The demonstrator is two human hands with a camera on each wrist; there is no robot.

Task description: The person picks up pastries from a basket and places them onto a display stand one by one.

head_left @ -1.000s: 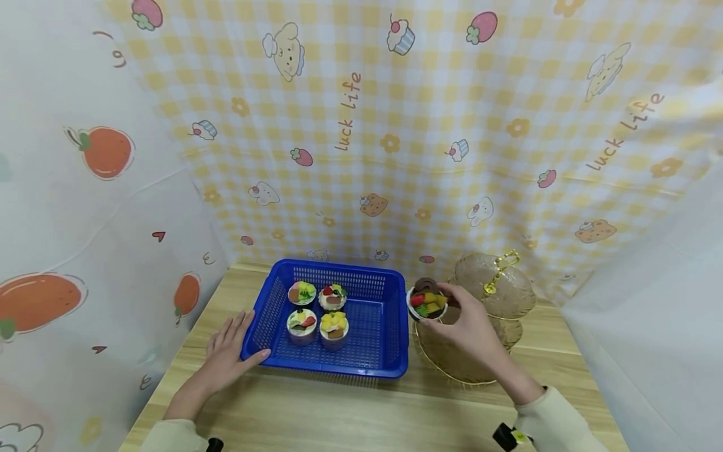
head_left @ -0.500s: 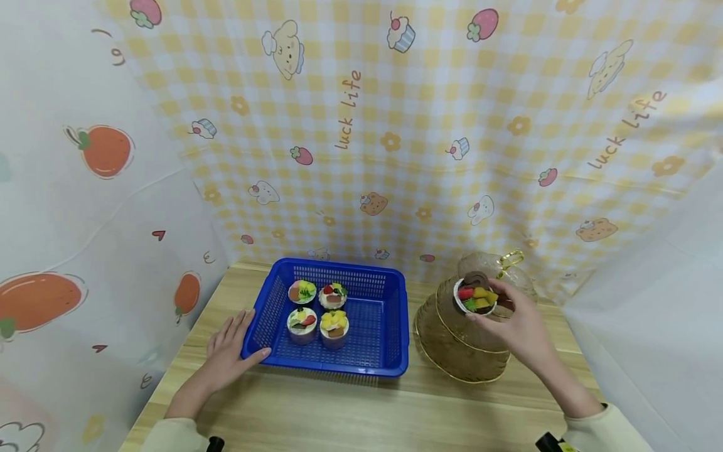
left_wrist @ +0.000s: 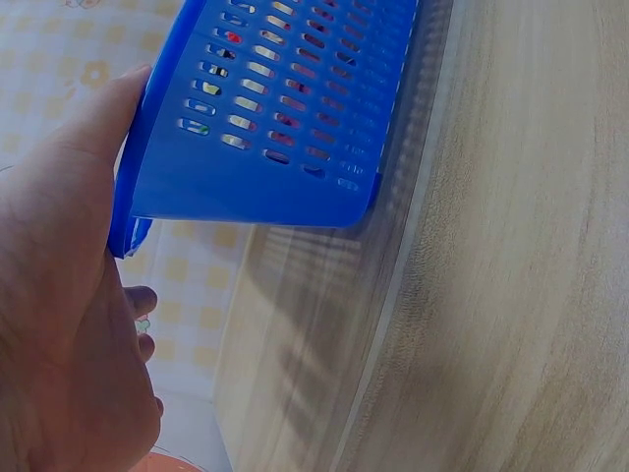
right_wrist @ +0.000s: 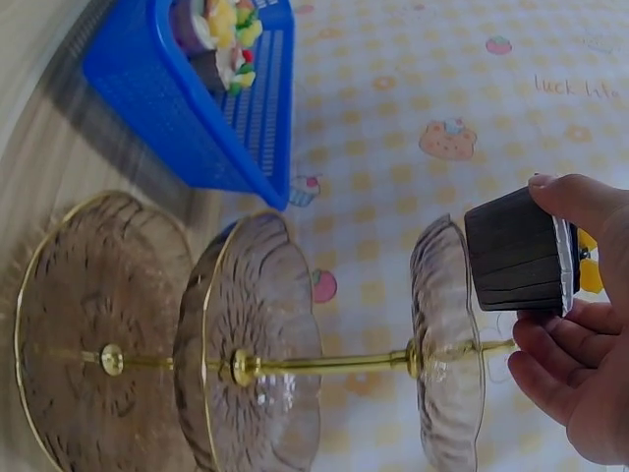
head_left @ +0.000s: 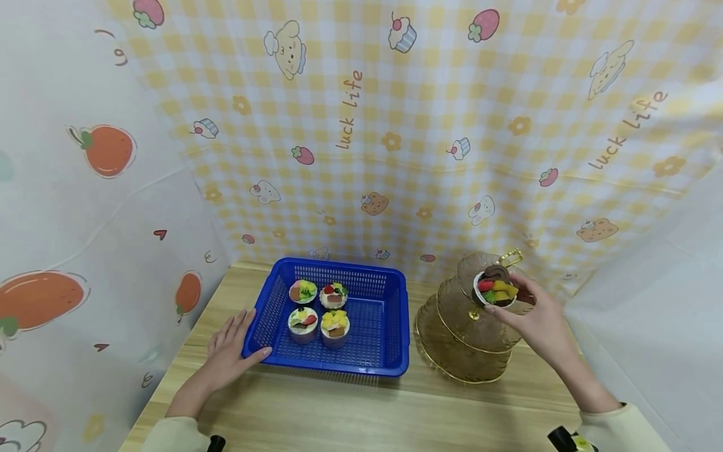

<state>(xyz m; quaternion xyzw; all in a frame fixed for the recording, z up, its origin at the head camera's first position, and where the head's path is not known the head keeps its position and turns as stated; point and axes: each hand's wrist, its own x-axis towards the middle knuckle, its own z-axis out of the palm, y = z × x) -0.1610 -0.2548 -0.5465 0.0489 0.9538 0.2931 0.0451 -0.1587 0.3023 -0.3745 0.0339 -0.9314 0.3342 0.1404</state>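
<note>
One fruit-topped cupcake in a black pleated cup is pinched between thumb and fingers of your right hand, close by the top plate of the smoky, gold-rimmed three-tier stand. Your left hand, fingers extended, thumb apart, touches the blue plastic mesh basket holding four more fruit-topped cupcakes.

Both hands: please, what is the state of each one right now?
Left hand: open, touching the blue basket.
Right hand: holding the dark-cased cupcake.
</note>
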